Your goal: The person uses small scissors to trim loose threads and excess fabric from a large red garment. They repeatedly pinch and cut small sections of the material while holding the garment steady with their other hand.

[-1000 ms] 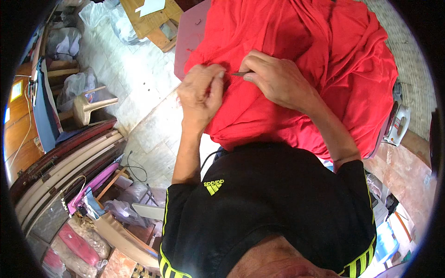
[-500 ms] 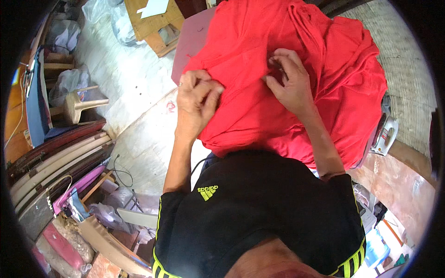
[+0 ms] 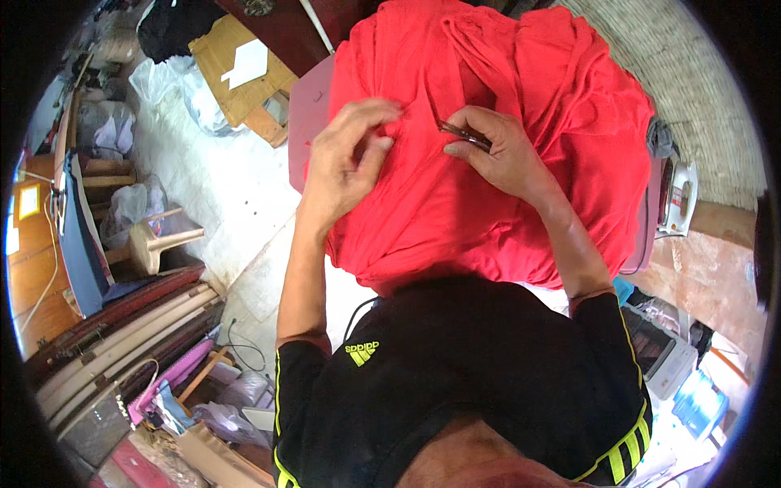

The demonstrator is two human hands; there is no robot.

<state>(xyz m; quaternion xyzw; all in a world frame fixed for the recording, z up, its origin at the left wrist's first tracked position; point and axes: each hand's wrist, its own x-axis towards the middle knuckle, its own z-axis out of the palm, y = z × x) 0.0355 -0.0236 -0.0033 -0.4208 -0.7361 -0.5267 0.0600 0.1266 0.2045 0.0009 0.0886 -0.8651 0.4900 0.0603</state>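
Pale floor and clutter lie around a bench [image 3: 303, 122] covered by one big red cloth [image 3: 504, 163]. On the cloth, the right hand [image 3: 500, 150] is curled shut on a thin dark tool [image 3: 462, 133], pinched by thumb and fingers. The left hand [image 3: 350, 159] rests on the cloth, fingers bent and bunching a fold. Half a second ago the right hand lay flatter and higher. Two hands, one tool, one white iron [image 3: 675, 199] beside the cloth.
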